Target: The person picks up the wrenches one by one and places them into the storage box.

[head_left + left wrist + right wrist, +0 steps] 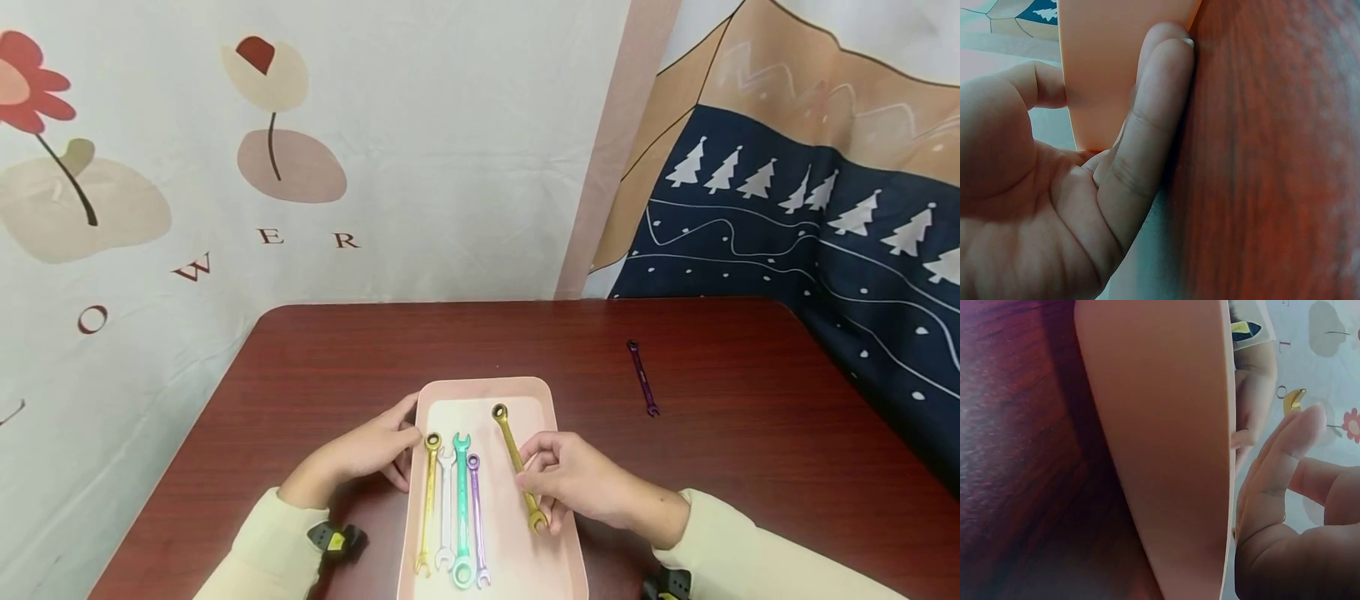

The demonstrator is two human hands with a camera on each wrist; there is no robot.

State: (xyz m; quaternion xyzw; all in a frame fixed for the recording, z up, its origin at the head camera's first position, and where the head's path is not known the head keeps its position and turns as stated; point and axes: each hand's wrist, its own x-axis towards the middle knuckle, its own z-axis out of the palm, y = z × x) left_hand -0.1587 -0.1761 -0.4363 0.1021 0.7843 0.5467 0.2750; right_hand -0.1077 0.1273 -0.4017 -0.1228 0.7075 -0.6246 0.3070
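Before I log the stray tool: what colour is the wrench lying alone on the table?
Dark purple wrench, on the table; head view shows it best.

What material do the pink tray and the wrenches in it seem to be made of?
Pink tray: probably plastic, matte, judging by its even colour and soft rounded rim. Wrenches, such as the green one and the gold one in the right hand: likely metal with a coloured glossy coating, given their shine.

We see the tray point(487, 396) near the desk's point(300, 375) front edge. In its left half four wrenches point(453, 508) lie side by side; a fifth wrench point(513, 454) lies slanted right of them. Another wrench point(642, 377) lies on the desk, right of the tray and farther back.
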